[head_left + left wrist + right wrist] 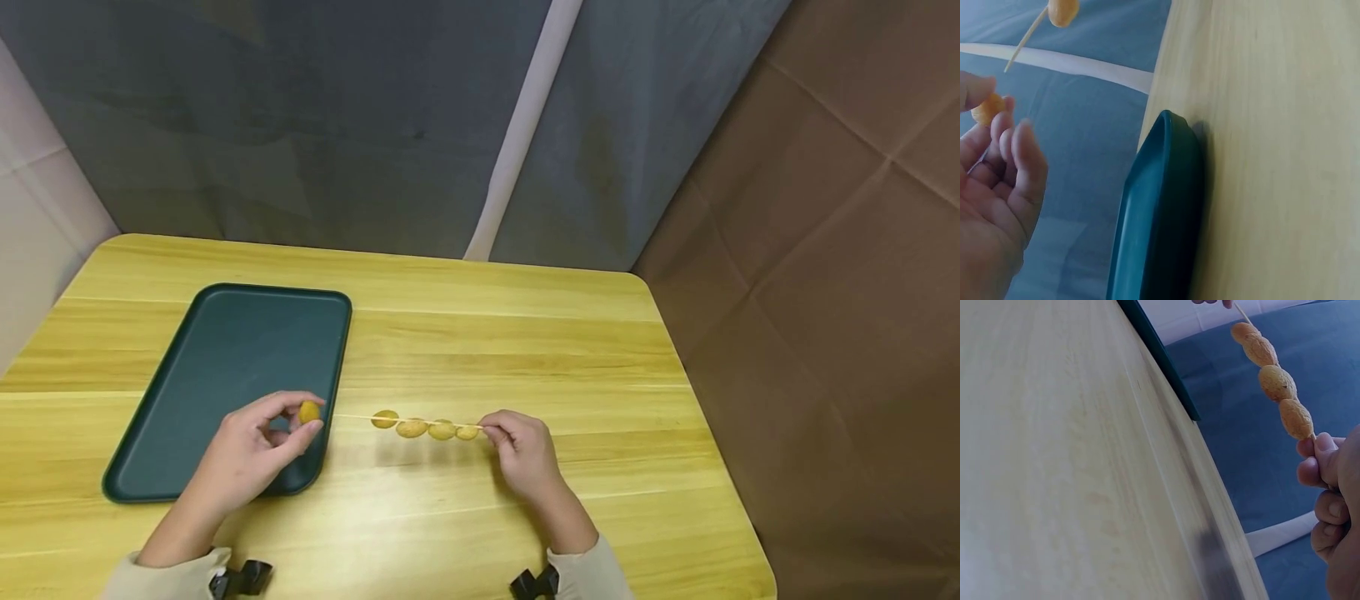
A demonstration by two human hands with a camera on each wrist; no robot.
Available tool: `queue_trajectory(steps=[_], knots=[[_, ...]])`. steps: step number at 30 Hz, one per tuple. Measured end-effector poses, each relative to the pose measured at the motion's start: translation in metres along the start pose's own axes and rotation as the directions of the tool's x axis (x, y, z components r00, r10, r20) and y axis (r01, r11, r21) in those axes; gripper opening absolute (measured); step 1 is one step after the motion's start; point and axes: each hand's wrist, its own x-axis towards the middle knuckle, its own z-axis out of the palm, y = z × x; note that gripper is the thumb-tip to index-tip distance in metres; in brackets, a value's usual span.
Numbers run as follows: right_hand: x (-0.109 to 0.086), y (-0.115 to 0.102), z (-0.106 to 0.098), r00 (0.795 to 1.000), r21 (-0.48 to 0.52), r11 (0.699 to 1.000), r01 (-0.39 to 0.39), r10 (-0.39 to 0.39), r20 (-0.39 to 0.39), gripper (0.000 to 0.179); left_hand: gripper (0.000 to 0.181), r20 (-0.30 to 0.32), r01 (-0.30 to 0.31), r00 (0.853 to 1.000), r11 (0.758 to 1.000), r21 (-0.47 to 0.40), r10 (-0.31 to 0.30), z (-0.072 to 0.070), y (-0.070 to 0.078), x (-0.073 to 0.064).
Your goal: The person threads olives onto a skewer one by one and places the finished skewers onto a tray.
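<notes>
My left hand [251,454] pinches a small yellow-orange oval ball [309,412] between thumb and fingertips, above the tray's right edge. My right hand [528,458] grips one end of a thin wooden skewer [352,416], held nearly level over the table. Several similar oval balls [1277,383] with wrinkled skin are threaded along it, close together near my right fingers. The one farthest left [385,419] sits slightly apart. Bare and pointed, the skewer's other end aims at the loose ball, with a gap between them in the left wrist view.
A dark green rectangular tray [247,350] with a raised rim lies on the left of the wooden table [525,350]. Grey cloth [337,125] hangs behind the table and brown cloth [840,333] on the right.
</notes>
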Motion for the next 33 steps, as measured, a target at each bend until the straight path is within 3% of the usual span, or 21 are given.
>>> queue_trajectory(steps=[5,8,14,22,29,33], knots=[[-0.0004,0.0025,0.0000,1.000,0.016,1.000,0.005,-0.005,-0.009,0.007,0.022,0.027,-0.122,0.992,0.992,0.036,0.121,-0.0005,-0.0058,0.0010],[0.0001,0.0025,-0.0009,1.000,0.027,1.000,0.012,-0.011,-0.008,0.008,0.026,0.067,-0.158,0.985,0.987,0.031,0.156,-0.0006,-0.0080,0.0019],[-0.0001,0.0036,-0.0025,1.000,0.034,0.999,0.022,-0.022,-0.004,0.008,0.043,0.163,-0.108,0.982,0.994,0.037,0.100,-0.0011,-0.0093,0.0029],[-0.0016,0.0088,-0.0051,1.000,0.032,0.999,0.024,-0.024,-0.002,0.009,0.023,0.150,-0.045,0.988,0.999,0.018,0.042,-0.0045,-0.0089,0.0026],[-0.0012,0.0093,-0.0040,0.999,0.020,0.999,0.044,-0.044,0.003,0.009,0.025,0.148,-0.076,0.986,0.997,-0.027,0.079,-0.0051,-0.0094,0.0005],[-0.0019,0.0098,-0.0031,0.998,0.016,0.998,0.055,-0.055,0.001,0.010,0.025,0.154,-0.058,0.986,0.998,-0.038,0.063,-0.0050,-0.0101,-0.0004]])
